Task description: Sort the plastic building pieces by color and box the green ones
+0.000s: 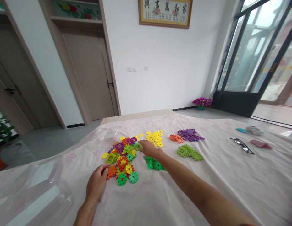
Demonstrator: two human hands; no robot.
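A mixed heap of flat plastic snowflake pieces in several colours lies on the pale cloth-covered table. My left hand rests at the heap's near left edge, fingers curled, pinching an orange piece. My right hand reaches across to the heap's far right side, fingers pressed together on a light green piece. Sorted piles lie beyond: yellow, orange, purple, light green and dark green under my right forearm.
A clear plastic container lies at the near left. Black glasses, a dark red case, a white box and a teal item sit at the right. Doors, a flower pot and glass doors stand beyond.
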